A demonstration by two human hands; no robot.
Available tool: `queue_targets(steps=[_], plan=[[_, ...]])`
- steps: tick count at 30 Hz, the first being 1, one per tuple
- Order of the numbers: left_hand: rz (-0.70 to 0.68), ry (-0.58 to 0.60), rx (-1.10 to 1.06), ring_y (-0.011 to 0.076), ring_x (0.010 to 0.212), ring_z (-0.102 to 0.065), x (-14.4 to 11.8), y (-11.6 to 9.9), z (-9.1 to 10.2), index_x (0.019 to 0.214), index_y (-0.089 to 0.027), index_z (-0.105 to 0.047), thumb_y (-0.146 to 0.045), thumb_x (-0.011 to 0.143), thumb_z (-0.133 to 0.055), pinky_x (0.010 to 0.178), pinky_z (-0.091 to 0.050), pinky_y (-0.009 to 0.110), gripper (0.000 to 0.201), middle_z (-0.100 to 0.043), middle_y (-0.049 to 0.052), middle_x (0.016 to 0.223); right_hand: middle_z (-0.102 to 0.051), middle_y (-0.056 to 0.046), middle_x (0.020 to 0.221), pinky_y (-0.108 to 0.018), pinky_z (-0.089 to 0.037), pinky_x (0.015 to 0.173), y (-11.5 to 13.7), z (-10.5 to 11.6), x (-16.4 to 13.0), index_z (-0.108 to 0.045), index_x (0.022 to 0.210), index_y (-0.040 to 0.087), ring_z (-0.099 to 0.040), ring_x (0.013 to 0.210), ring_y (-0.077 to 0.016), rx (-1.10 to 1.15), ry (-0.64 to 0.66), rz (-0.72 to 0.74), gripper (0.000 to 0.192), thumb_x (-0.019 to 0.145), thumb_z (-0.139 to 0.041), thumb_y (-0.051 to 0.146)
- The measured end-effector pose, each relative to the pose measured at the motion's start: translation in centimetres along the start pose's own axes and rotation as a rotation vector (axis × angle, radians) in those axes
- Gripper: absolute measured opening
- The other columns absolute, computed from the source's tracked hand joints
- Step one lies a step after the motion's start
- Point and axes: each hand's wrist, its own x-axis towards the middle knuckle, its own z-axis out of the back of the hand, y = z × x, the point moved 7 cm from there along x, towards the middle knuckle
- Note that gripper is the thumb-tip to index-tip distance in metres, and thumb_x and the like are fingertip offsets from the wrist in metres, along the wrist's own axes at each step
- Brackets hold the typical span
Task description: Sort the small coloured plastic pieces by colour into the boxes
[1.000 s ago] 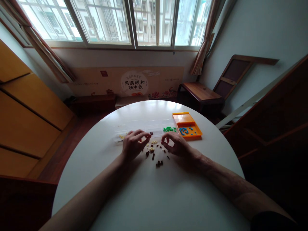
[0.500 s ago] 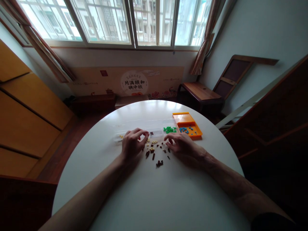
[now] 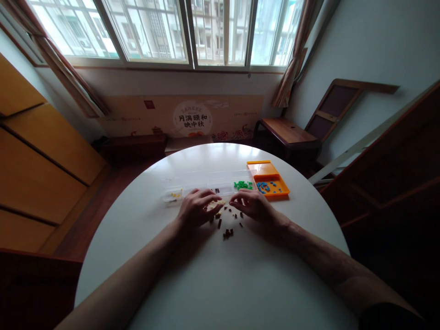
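My left hand [image 3: 198, 207] is over the left side of a scatter of small toy bricks, thumb and index finger apart. Cream bricks [image 3: 222, 202] lie by its fingertips, partly hidden. Facing it, my right hand [image 3: 255, 205] hovers at the scatter's right side, fingers bent and parted; nothing shows in them. Dark brown bricks [image 3: 228, 233] lie between and in front of the hands. Behind them stretches a clear plastic compartment box [image 3: 225, 189], with yellow bricks [image 3: 176, 195] at its left end, a few dark ones mid-box and green bricks [image 3: 243, 185] at the right.
An orange case [image 3: 260, 167] with its lid open holds blue bricks [image 3: 263, 186] at the back right. Everything stands on a round white table [image 3: 220, 284]. Beyond the table are a wooden chair [image 3: 287, 131] and a window [image 3: 220, 34].
My left hand has shifted right and slightly nearer, uncovering the yellow bricks and covering some cream ones. My right hand has moved a little left, so the hands are closer together.
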Motion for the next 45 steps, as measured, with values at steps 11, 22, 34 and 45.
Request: queue_targets(steps=[11,22,34,45], plan=[[-0.148,-0.042,-0.058,0.0117,0.074,-0.075,0.4,-2.3,0.6,0.099,-0.027,-0.081,-0.035,0.103,-0.079,0.077,-0.049,0.032,0.009,-0.083,-0.003,0.089,-0.071,-0.002,0.086,-0.024,-0.050,0.065,0.8,0.0,0.2,-0.083,0.105,0.021,-0.056,0.066,-0.0113,0.182,-0.080,0.090,0.019,0.105,-0.077,0.039],[-0.127,-0.077,-0.024,0.0129,0.074,-0.075,0.7,-2.5,0.9,0.100,-0.027,-0.082,-0.033,0.104,-0.076,0.077,-0.051,0.032,0.009,-0.084,-0.001,0.090,-0.071,-0.001,0.085,-0.023,-0.048,0.062,0.7,-0.1,0.1,-0.083,0.110,0.022,-0.056,0.064,-0.0102,0.173,-0.083,0.121,0.014,0.106,-0.076,0.032],[0.095,-0.097,0.042,0.0130,0.070,-0.072,0.2,0.0,1.0,0.096,-0.028,-0.084,-0.036,0.102,-0.077,0.079,-0.052,0.034,0.012,-0.083,-0.002,0.092,-0.072,0.000,0.083,-0.026,-0.036,0.060,1.5,1.7,0.3,-0.079,0.096,0.021,-0.055,0.062,-0.0098,-0.172,0.007,-0.017,0.019,0.106,-0.069,0.034],[0.375,-0.147,0.048,0.0146,0.062,-0.063,-0.6,3.2,0.9,0.095,-0.027,-0.085,-0.042,0.102,-0.077,0.078,-0.048,0.036,0.018,-0.082,-0.001,0.089,-0.076,0.003,0.082,-0.030,-0.040,0.069,0.3,3.2,-0.1,-0.081,0.106,0.027,-0.061,0.068,-0.0142,-0.264,0.196,-0.003,0.025,0.088,-0.073,0.012]])
